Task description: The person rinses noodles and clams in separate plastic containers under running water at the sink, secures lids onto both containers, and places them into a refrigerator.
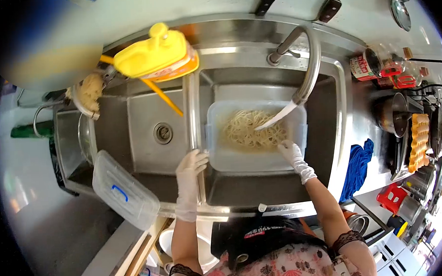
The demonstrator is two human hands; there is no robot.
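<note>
A translucent plastic tub [227, 162] stands in the right sink basin with pale noodles [245, 129] lying in water. A stream of water [278, 116] falls onto them from the curved faucet [316, 58]. My right hand [293, 154], in a white glove, reaches over the tub's right side. Its fingers extend to the edge of the noodles, and I see nothing clearly gripped. My left hand [191, 165], also gloved, is over the divider between the basins, beside the tub's left rim. Its fingers are stretched out and hold nothing.
A yellow pump bottle [151, 54] stands behind the left basin [143, 142]. A clear lid with a blue handle [126, 190] leans at the front left. A blue cloth [356, 171] lies on the right. Two dark-handled knives [268, 1] [329, 9] are at the back wall.
</note>
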